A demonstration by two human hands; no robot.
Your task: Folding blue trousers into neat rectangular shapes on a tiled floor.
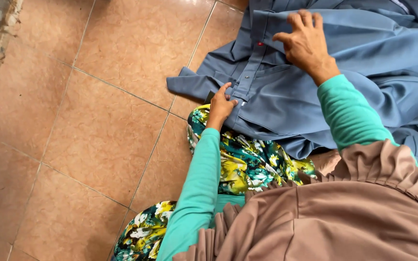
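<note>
I see a blue-grey shirt [315, 92], teal sleeves [194, 193], a green-yellow flowered cloth [247, 162], a brown pleated garment [339, 217] and reddish-tan floor tiles [97, 135].

A grey-blue button-front garment [315, 92] lies rumpled on brown floor tiles in the upper right of the frame, its placket running diagonally, a sleeve reaching left.
</note>
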